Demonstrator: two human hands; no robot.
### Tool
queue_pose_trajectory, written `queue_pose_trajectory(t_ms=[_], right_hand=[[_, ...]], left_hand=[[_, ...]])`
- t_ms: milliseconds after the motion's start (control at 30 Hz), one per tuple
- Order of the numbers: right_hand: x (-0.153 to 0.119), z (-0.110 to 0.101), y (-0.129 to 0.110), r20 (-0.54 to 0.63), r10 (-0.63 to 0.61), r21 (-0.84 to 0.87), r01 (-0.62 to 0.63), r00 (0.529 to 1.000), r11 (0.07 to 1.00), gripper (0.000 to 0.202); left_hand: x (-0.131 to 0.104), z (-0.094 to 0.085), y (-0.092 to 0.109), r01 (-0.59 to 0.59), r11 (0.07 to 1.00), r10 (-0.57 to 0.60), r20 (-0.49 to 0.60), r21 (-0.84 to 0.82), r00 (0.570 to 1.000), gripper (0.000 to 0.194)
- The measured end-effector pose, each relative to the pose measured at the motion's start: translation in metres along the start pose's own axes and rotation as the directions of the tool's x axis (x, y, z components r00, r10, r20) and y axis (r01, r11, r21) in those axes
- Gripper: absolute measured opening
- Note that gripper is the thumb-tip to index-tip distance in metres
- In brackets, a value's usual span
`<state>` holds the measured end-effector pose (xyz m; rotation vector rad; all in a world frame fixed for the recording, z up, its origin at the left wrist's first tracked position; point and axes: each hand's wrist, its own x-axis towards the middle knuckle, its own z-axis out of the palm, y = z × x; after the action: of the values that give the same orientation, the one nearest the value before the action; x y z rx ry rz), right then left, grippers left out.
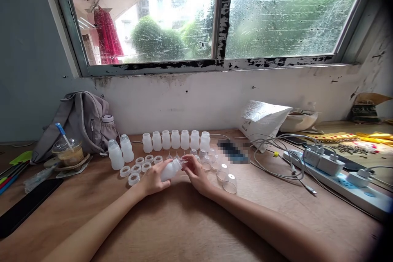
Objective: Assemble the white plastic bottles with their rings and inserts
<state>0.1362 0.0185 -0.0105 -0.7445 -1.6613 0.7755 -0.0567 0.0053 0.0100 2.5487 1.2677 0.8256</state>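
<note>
My left hand [152, 180] is wrapped round a frosted white baby bottle [170, 170], tilted with its mouth up to the right. The fingers of my right hand [197, 175] are pinched at the bottle's mouth, on a small clear part too indistinct to name. Just behind stand several clear pointed teats [168, 156], partly hidden by my hands. Left of my left hand lie several white collar rings [134, 179]. Several clear domed caps [230, 183] sit to the right of my right hand. A row of open bottles [166, 139] stands behind, and two capped bottles [116, 155] are at left.
A grey backpack [84, 120], an iced drink cup [68, 150] and a black flat case [29, 204] are at left. A white bag [264, 118], tangled cables [270, 166] and a power strip [340, 182] are at right. The wall and window bound the back.
</note>
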Motion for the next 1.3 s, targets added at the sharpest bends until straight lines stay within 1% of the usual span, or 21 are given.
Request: queue_pose_trajectory(t_ms=[100,233,333,433,600,1000,1300], right_hand=[[0.0007,-0.0007,0.0013,-0.003,0.016,-0.003,-0.016,1.000,1.000,0.021],[0.0026,-0.0009,0.0041,-0.017,0.070,0.057,-0.069,0.997,0.996,0.020],[0.0044,-0.0008,0.0061,-0.016,0.111,0.120,-0.108,0.994,0.987,0.020],[0.0056,-0.0010,0.0077,-0.001,0.140,0.140,-0.138,0.990,0.981,0.023],[0.0058,-0.0009,0.0069,0.013,0.161,0.127,-0.161,0.987,0.979,0.026],[0.0036,0.0002,0.0032,-0.033,0.153,0.089,-0.149,0.988,0.985,0.022],[0.0041,-0.0002,0.0030,-0.037,0.167,0.032,-0.166,0.985,0.986,0.028]], left_hand=[[-0.0002,-0.0014,0.0014,0.010,1.000,-0.010,0.014,0.006,1.000,0.064],[0.0000,-0.0027,0.0028,0.025,1.000,-0.025,0.025,-0.004,0.999,0.061],[0.0000,-0.0035,0.0031,0.010,1.000,-0.009,0.032,-0.010,0.999,0.061],[-0.0003,-0.0041,0.0022,-0.008,1.000,0.008,0.038,-0.003,0.999,0.062],[-0.0001,-0.0050,-0.0007,-0.010,1.000,0.011,0.055,-0.016,0.998,0.060],[0.0008,-0.0076,0.0008,0.013,0.999,-0.010,0.082,-0.033,0.997,0.060],[0.0008,-0.0060,-0.0019,0.017,1.000,-0.015,0.077,-0.022,0.997,0.060]])
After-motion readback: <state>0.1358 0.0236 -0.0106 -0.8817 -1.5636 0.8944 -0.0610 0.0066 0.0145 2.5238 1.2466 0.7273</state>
